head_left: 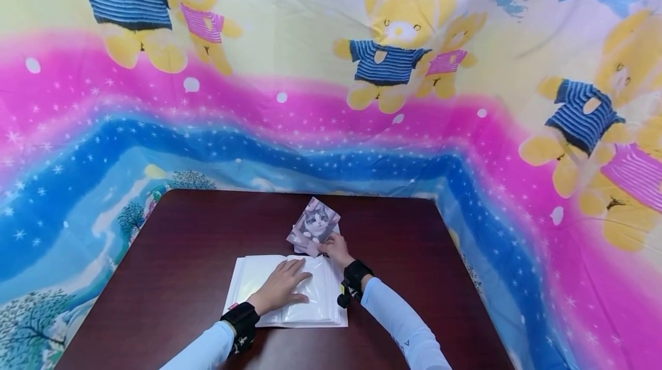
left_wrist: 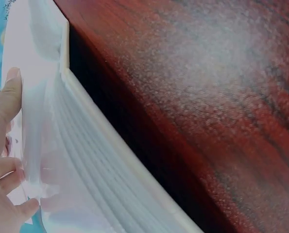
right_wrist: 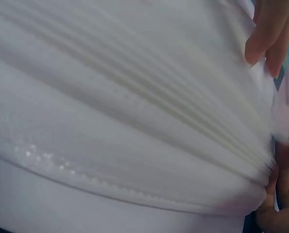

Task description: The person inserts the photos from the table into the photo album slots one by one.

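An open photo album (head_left: 315,301) with clear sleeves and white pages lies on the table. My left hand (head_left: 281,285) rests across its middle, fingers spread flat on the sleeves. In the left wrist view the left fingers (left_wrist: 9,97) lie along the album's fold, beside the layered page edges (left_wrist: 93,155). Just beyond the album's far edge is a small pile of picture cards, a grey-and-white cat photo (head_left: 316,220) on top. My right hand (head_left: 337,250) pinches the pile's near right corner. Blurred album pages (right_wrist: 134,116) fill most of the right wrist view.
The dark reddish-brown table (head_left: 181,255) runs back to a hanging cloth (head_left: 310,106) printed with teddy bears, which also encloses the sides. Black straps with cameras (head_left: 242,324) sit on both wrists, over pale blue sleeves (head_left: 400,318).
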{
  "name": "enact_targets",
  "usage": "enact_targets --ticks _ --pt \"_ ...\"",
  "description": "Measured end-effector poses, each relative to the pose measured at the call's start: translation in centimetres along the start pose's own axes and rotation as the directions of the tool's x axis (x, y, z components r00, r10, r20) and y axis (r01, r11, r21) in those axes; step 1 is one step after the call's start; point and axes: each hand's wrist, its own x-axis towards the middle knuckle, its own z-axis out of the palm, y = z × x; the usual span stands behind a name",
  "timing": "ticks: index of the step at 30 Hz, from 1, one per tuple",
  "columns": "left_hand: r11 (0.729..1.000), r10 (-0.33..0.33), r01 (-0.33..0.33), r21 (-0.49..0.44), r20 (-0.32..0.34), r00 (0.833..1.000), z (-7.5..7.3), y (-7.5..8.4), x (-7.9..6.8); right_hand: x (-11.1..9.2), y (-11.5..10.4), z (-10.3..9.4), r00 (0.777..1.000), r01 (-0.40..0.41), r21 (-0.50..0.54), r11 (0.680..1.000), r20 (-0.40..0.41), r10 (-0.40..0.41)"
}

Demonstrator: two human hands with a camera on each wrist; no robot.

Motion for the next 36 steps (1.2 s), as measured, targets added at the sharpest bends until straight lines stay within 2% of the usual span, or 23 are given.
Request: enact_targets --ticks 7,11,13,17,20,24,26,27,29,31,33,36 --pt "0.999 -0.039 0.039 0.015 0.032 0.999 0.2 -0.2 -0.1 -0.1 0.8 -0.6 0.999 0.013 -0.015 1.000 0.033 -0.012" --pt "0.999 -0.051 0.051 -0.005 0.062 0.997 0.3 -0.2 -0.1 -0.2 0.6 -0.9 0.997 0.059 -0.138 0.989 0.055 -0.052" --pt "0.998 -0.051 0.053 -0.024 0.075 0.996 0.2 -0.1 -0.1 -0.2 0.4 -1.1 0.996 0.081 -0.231 0.970 0.065 -0.068" --pt "0.996 -0.058 0.064 -0.057 0.103 0.993 0.1 0.1 -0.2 -0.2 0.2 -1.6 0.991 0.119 -0.336 0.934 0.104 -0.088" --pt "0.996 -0.047 0.053 -0.075 0.085 0.995 0.2 0.1 -0.4 0.1 0.2 -1.8 0.983 0.149 -0.374 0.915 0.153 -0.098" --pt "0.997 -0.013 0.015 -0.080 0.023 1.000 0.5 0.1 -0.7 0.4 -0.1 -1.8 0.970 0.186 -0.406 0.895 0.219 -0.102" --pt "0.997 -0.006 0.007 -0.076 0.005 1.000 0.6 0.1 -0.8 0.6 -0.4 -1.8 0.966 0.174 -0.372 0.912 0.243 -0.085" --pt "0.997 -0.004 0.004 -0.073 0.000 1.000 0.6 0.1 -0.8 0.6 -0.6 -1.8 0.964 0.160 -0.329 0.931 0.254 -0.076" --pt "0.998 0.000 0.000 -0.057 -0.005 1.000 0.5 0.3 -0.8 0.6 -0.9 -1.9 0.964 0.114 -0.218 0.969 0.259 -0.055" --pt "0.999 0.011 -0.011 -0.053 -0.002 1.000 0.4 0.7 -0.9 0.7 -1.1 -2.0 0.968 0.078 -0.082 0.994 0.247 -0.056" --pt "0.998 0.026 -0.027 -0.052 -0.006 1.000 0.3 1.1 -1.1 0.4 -1.7 -2.1 0.972 0.093 0.000 0.996 0.219 -0.091" --pt "0.997 0.045 -0.046 -0.063 -0.007 0.999 0.0 1.6 -1.6 -0.1 -2.8 -2.3 0.972 0.153 0.024 0.988 0.178 -0.155"
